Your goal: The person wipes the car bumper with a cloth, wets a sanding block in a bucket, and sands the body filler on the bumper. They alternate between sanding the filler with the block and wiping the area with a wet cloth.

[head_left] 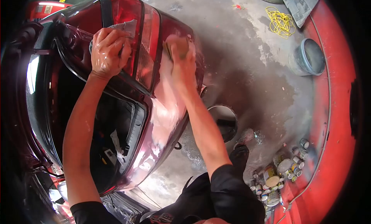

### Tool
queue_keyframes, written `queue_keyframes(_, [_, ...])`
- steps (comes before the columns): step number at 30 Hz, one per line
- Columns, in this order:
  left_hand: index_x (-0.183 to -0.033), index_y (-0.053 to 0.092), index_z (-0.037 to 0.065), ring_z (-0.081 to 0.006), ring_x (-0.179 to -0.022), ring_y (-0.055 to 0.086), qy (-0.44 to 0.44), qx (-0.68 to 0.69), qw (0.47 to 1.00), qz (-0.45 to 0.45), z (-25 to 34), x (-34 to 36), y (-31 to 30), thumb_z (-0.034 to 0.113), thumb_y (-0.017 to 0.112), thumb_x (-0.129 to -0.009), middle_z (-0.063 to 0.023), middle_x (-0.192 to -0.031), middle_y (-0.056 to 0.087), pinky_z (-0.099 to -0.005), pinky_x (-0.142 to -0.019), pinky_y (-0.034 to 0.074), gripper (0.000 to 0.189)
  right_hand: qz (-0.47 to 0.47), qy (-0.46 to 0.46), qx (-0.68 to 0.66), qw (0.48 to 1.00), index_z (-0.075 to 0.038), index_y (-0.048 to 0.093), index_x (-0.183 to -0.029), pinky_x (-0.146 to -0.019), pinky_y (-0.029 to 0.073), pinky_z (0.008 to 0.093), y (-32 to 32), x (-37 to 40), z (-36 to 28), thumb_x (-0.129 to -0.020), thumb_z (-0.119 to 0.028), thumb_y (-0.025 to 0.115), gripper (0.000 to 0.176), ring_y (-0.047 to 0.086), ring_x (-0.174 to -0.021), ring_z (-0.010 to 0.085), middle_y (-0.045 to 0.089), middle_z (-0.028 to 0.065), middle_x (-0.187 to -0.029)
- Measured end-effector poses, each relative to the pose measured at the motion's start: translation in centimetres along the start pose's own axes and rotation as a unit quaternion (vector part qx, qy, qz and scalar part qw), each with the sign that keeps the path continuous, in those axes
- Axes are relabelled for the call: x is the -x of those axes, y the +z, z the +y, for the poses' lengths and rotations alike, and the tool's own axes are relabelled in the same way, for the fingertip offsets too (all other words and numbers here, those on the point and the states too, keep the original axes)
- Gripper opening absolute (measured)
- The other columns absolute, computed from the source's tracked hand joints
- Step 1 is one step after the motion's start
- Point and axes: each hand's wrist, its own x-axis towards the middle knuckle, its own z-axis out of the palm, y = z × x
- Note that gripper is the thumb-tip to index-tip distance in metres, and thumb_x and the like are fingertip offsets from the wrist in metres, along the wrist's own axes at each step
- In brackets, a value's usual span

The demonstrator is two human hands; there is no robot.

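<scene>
A dark red car (176, 25) fills the left side, its rear corner and open boot (104, 146) below my arms. My left hand (108, 52) is wet and closed around a grey cloth (129, 27), resting by the red tail light (147, 46). Just right of that light, my right hand (182, 63) presses a brownish flat pad (179, 45), perhaps sandpaper, against the body panel; motion smears its fingers. Pale pinkish, wet-looking patches (164, 116) run down the panel and along the bumper.
A round dark bucket (236, 123) stands on the floor by the bumper. Farther right are a grey bucket (309, 58), a coiled yellow cord (280, 22) and a newspaper sheet (299, 5). Several paint cans (271, 179) cluster beside a long red surface (344, 108).
</scene>
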Motion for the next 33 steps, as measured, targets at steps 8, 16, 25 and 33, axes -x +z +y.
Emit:
queue_keyframes(8, [-0.082, 0.071, 0.009, -0.0250, -0.094, 0.065, 0.005, 0.000, 1.000, -0.006, -0.2, 0.3, 0.2, 0.013, 0.072, -0.083, 0.0019, -0.098, 0.073, -0.0405, -0.087, 0.049, 0.004, -0.070, 0.092, -0.070, 0.991, -0.021, 0.053, -0.153, -0.101, 0.049, 0.0593, -1.1, -6.8, 0.5, -0.091, -0.008, 0.066, 0.065, 0.055, -0.117, 0.0556, 0.052, 0.0330, -0.127])
queue_keyframes(16, [-0.083, 0.072, 0.010, -0.0250, -0.093, 0.065, 0.012, -0.006, 1.000, -0.016, -0.3, 0.4, 0.2, 0.013, 0.072, -0.083, 0.0017, -0.097, 0.073, -0.0409, -0.087, 0.049, 0.003, -0.087, 0.029, -0.052, 0.994, -0.032, 0.045, -0.159, -0.105, 0.040, 0.0724, -0.6, 0.3, 0.9, -0.097, -0.013, 0.061, 0.066, 0.044, -0.136, 0.0556, 0.042, 0.0347, -0.149])
queue_keyframes(25, [-0.085, 0.073, 0.012, -0.0239, -0.093, 0.065, 0.006, -0.010, 1.000, -0.010, -0.3, 0.0, 0.1, 0.013, 0.072, -0.082, 0.0032, -0.098, 0.073, -0.0402, -0.086, 0.049, 0.003, -0.068, 0.027, -0.026, 0.997, -0.032, 0.047, -0.157, -0.103, 0.044, 0.0705, -2.5, 2.0, -0.5, -0.100, -0.018, 0.062, 0.061, 0.047, -0.134, 0.0540, 0.045, 0.0329, -0.143])
queue_keyframes(33, [-0.081, 0.073, 0.013, -0.0237, -0.093, 0.064, 0.008, -0.010, 1.000, -0.023, -0.4, 0.0, 0.1, 0.013, 0.071, -0.083, 0.0036, -0.097, 0.073, -0.0404, -0.086, 0.049, 0.002, -0.139, 0.104, -0.088, 0.981, -0.032, 0.042, -0.159, -0.104, 0.047, 0.0652, -2.6, -8.2, 2.2, -0.100, -0.015, 0.061, 0.064, 0.051, -0.129, 0.0531, 0.049, 0.0298, -0.139])
